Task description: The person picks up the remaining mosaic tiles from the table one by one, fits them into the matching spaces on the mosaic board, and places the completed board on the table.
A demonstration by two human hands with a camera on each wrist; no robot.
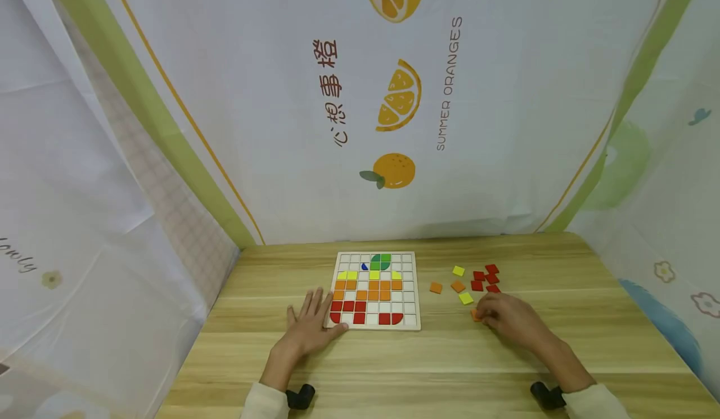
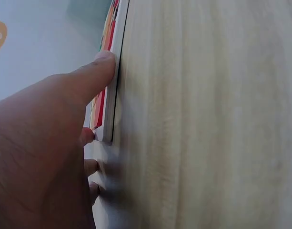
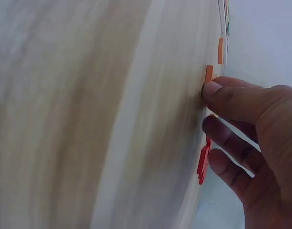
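A square puzzle board (image 1: 417, 294) with a pale grid lies on the table, partly filled with red, orange, yellow and green tiles and one small blue piece. My left hand (image 1: 309, 331) rests at its lower left corner with fingers spread; the thumb (image 2: 105, 62) lies along the near rim, and the other fingers are at the left side. To the right of the board, my right hand (image 1: 514, 322) pinches an orange square tile (image 3: 209, 73) by its edge between thumb and index finger, low at the tabletop. The hand partly covers that tile in the head view.
Loose tiles lie between the board and my right hand: an orange tile (image 1: 435, 287), another orange tile (image 1: 458, 286), a yellow tile (image 1: 458, 271) and a second yellow tile (image 1: 465, 298). Several red tiles (image 1: 478, 285) lie just beyond the right hand. A printed curtain (image 1: 484, 175) hangs behind the table.
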